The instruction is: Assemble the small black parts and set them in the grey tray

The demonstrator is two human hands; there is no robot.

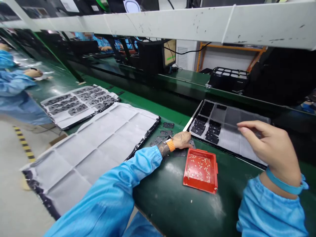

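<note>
Left hand (181,140) down among loose dark plates (168,125), between the two lined trays; fingertips hidden, cannot tell if gripping. Right hand (274,148) released, loosely curved, raised over the near edge of the right-hand tray (229,138). Red tray (200,189) with pale bits (201,164) stands between left hand and the bench's (187,214) near edge. White-lined tray (106,144) overhangs that edge, partly behind the left sleeve (118,184). Farthest loose plate flat, long axis left-right. White label (69,5), upper left, too small to read.
</note>
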